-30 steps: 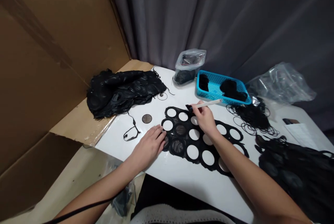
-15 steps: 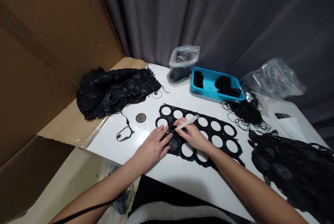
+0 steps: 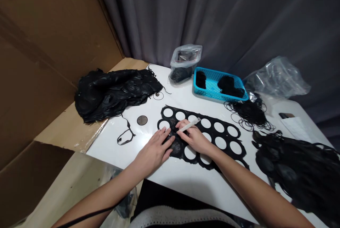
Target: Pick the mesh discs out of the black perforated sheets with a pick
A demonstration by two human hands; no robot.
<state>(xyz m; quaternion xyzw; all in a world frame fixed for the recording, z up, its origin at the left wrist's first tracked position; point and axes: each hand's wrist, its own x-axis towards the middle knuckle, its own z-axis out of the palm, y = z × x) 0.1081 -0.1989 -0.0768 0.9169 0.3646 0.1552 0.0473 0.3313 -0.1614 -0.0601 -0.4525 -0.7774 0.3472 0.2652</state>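
Observation:
A thin black rubber sheet [image 3: 186,140] with rows of round holes lies flat on the white table [image 3: 114,157]. My left hand [image 3: 154,150] rests palm down on its left end, fingers spread and pressing the rubber. In a pinch, my right hand [image 3: 192,134] holds a slim pale tool [image 3: 191,124] that looks like a craft knife. Its rear end points up and right; the tip is hidden under my fingers, near the sheet. Just below my fingertips, a round piece [image 3: 175,147] still fills its place in the sheet.
Left are a black rubber heap [image 3: 117,91], a dark disc [image 3: 142,120] and a rubber scrap [image 3: 126,137]. Behind stand a clear plastic bag [image 3: 183,65] and a blue basket [image 3: 212,95] holding black pieces. Right lie thin black rings [image 3: 247,114] and more rubber sheets [image 3: 294,167].
The view has shifted very slightly. Both hands keep nearly the same place on the sheet, the right one still gripping the pale tool.

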